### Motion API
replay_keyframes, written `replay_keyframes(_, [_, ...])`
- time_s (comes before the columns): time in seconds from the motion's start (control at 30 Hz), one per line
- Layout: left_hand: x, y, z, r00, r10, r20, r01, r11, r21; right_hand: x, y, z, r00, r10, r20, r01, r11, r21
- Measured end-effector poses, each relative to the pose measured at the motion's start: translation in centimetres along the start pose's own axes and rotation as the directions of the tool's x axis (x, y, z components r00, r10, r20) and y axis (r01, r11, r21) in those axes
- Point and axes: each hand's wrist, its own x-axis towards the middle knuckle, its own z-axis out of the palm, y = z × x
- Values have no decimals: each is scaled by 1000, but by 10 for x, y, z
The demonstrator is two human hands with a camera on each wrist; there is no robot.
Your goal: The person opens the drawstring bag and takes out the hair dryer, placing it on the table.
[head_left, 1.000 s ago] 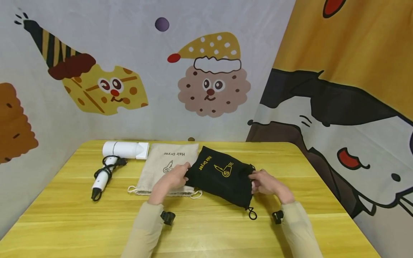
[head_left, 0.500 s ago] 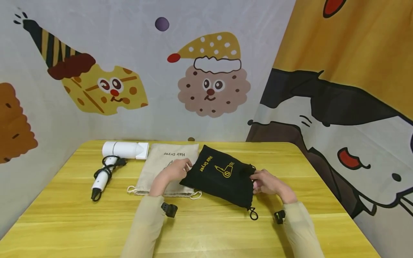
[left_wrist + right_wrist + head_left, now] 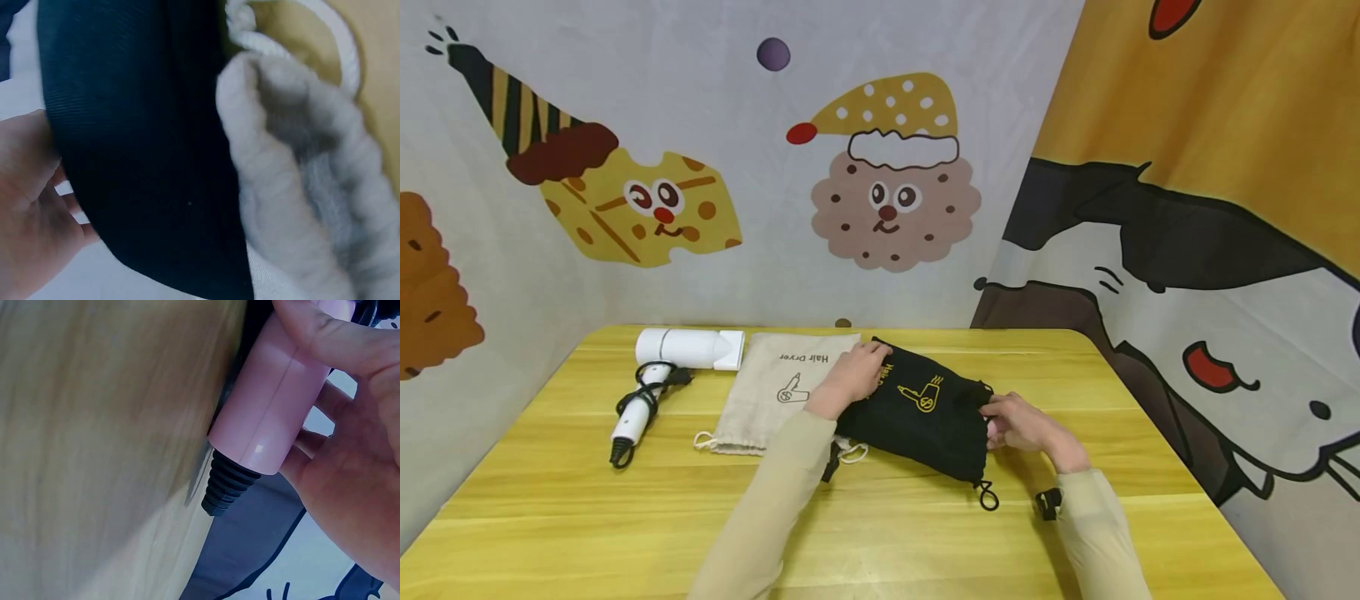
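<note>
A black drawstring bag (image 3: 917, 417) with a yellow "Hair Dryer" print lies at a slant on the table. My left hand (image 3: 853, 373) grips its far left corner, with part of the print covered. In the left wrist view, the left hand (image 3: 34, 219) is at the edge of the black cloth, its fingertips partly hidden. My right hand (image 3: 1018, 423), at the bag's right-hand opening, holds a pink hair dryer (image 3: 269, 400) by its handle. The handle end and ribbed black cord sleeve stick out; the rest is hidden in the bag.
A beige drawstring bag (image 3: 763, 392), also printed "Hair Dryer", lies flat under the black bag's left side. Farther left is a white hair dryer (image 3: 681, 347) with its black cord wound round the handle. A cartoon-printed cloth (image 3: 700, 100) hangs behind the wooden table (image 3: 925, 533).
My left hand first let go of the black bag's near left corner, then moved away and right to its far left corner. My right hand has stayed about where it was, still holding the dryer.
</note>
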Motion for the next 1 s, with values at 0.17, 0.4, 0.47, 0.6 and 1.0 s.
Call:
replay_keyframes(0.17, [14,-1,7,998,-7,56,3,998,69,1,-1,-1,1000,1,7,-1,1000,5])
replay_keyframes(0.4, [26,2,14,997,-4,82,-13,977,212,1,-3,-2,1000,8,16,-9,1000,14])
replay_keyframes(0.47, [28,3,15,997,-4,80,-17,965,262,1,-3,-1,1000,9,11,-9,1000,17])
replay_keyframes(0.6, [29,5,17,997,0,77,-27,940,341,1,-3,0,1000,-1,-7,2,1000,11])
replay_keyframes(1.0, [28,4,20,999,-23,42,5,926,377,-1,-3,-1,1000,18,-4,-18,1000,-1])
